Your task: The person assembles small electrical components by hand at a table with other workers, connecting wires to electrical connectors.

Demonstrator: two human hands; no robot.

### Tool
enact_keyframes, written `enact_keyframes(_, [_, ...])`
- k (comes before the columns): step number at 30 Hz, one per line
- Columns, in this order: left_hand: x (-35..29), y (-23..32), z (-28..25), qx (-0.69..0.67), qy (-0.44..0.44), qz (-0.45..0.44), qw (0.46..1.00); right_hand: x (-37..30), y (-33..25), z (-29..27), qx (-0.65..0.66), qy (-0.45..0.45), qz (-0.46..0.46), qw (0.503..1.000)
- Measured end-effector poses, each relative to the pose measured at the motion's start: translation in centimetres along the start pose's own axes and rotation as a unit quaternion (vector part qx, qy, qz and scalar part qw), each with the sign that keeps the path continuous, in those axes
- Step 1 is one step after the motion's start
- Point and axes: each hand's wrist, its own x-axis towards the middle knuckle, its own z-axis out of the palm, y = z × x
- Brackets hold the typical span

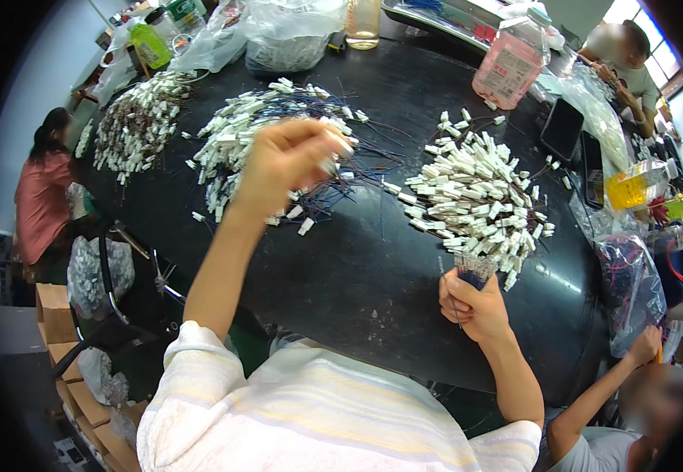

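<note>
My left hand [290,164] is raised over the middle heap of wires with white connectors [227,145], its fingers drawn together. It is slightly blurred, and what sits between the fingertips cannot be made out, though something whitish shows there. At the table's near right, my right hand [474,308] is closed around a bundle of dark blue wires [475,271] with pale connector ends pointing away from me. One loose wire [442,271] sticks up beside my right thumb. Just beyond that hand lies a dense heap of white connectors on brown wires [475,185].
Another connector heap [141,126] lies at the far left. Plastic bags [290,35] and a pink-liquid jug [511,63] stand along the back. Phones [562,128] and a yellow bottle [639,185] are on the right. Other people sit at left, far right and near right.
</note>
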Motion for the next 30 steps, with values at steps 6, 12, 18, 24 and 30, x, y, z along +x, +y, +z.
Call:
enact_keyframes(6, [1.5,2.1,-4.3,0.655,0.214,0.361,0.628,0.4,0.3,-0.9,0.024,-0.011,-0.002,1.000])
enact_keyframes(12, [-0.4,-4.4,2.6,0.463,-0.221,0.407,0.755,0.8,0.2,0.4,-0.022,0.050,-0.014,0.998])
enact_keyframes(18, [-0.1,-6.0,3.0,0.436,-0.306,0.366,0.763,0.9,0.5,0.0,0.022,0.037,-0.027,0.999])
enact_keyframes(24, [-2.1,-6.4,3.8,0.496,-0.314,0.364,0.723,0.6,0.6,0.3,0.012,0.052,-0.023,0.998])
enact_keyframes(30, [-2.2,-5.7,3.0,0.535,-0.206,0.321,0.754,0.5,0.4,0.3,-0.002,0.060,-0.019,0.998])
